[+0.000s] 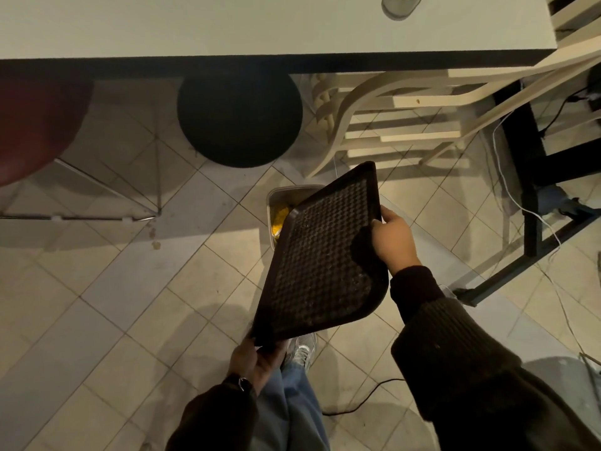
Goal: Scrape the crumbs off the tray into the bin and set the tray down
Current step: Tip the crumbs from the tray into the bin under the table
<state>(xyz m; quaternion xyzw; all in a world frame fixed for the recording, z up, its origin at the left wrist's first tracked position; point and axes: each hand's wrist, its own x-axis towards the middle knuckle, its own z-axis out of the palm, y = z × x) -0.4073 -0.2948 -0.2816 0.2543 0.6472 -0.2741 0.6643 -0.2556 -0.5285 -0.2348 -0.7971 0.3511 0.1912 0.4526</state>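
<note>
While the left hand [257, 359] at about 7 o'clock clamps its fingers [271, 354] on the near corner of the tray [320, 255], the dark tray tilts over the floor, its far edge dipping over the bin [279, 198] at roughly 12 o'clock from it. Yellow scraps [281, 216], possibly food, show inside the bin. At 3 o'clock the right hand [395, 237] pinches the tray's right rim, fingers closed on it. A pale worktop [227, 24] spans the top.
</note>
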